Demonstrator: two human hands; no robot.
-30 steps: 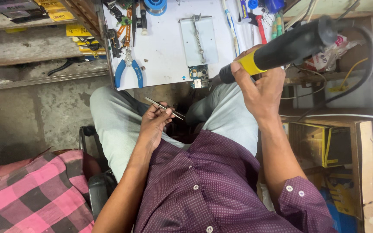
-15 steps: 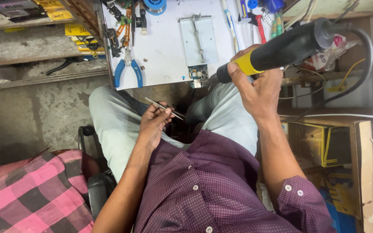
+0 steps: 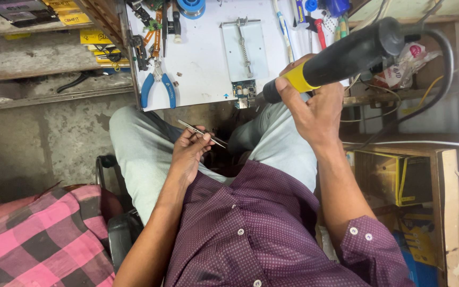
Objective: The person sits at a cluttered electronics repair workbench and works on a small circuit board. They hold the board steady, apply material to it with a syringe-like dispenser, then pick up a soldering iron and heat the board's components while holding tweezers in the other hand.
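right hand [image 3: 314, 109] fist-wraps hot-air gun [image 3: 341, 56], nozzle on circuit board [image 3: 244, 93] at 12 | left hand [image 3: 189, 151] fingers pinch tweezers [image 3: 202, 133] | keep nozzle steady, tweezers ready

Counted two hands: the left hand [image 3: 189, 154] around one pair of tweezers [image 3: 203, 133], the right hand [image 3: 314, 109] around one black-and-yellow hot-air tool [image 3: 341, 56]. Found on the white surface [image 3: 203, 64] one blue-handled pair of pliers [image 3: 159, 87], one small circuit board [image 3: 244, 93], one metal board holder [image 3: 244, 50] and one blue solder spool [image 3: 191, 7].
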